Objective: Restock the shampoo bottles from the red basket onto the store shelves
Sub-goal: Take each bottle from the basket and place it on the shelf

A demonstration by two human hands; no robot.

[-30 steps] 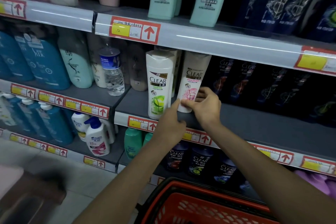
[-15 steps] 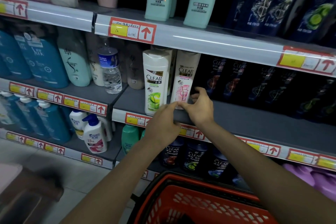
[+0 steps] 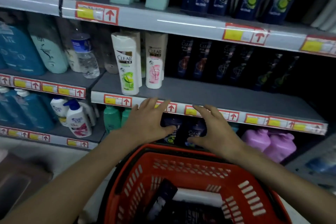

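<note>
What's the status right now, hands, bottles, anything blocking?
Left hand and right hand open, empty, above red basket. Pink-label bottle upright on shelf; dark bottle in basket. Nothing in the way.

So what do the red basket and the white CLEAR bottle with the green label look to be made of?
Red basket: looks like moulded plastic, matte, judging by the uniform colour and the rows of slotted openings in its walls. White CLEAR bottle: apparently opaque plastic with a slight sheen, with a moulded flip-cap shape and a printed label. Blur leaves finer texture unclear.

Dark bottles (image 3: 161, 200), seemingly shampoo, lie in the red basket (image 3: 249, 200).
</note>
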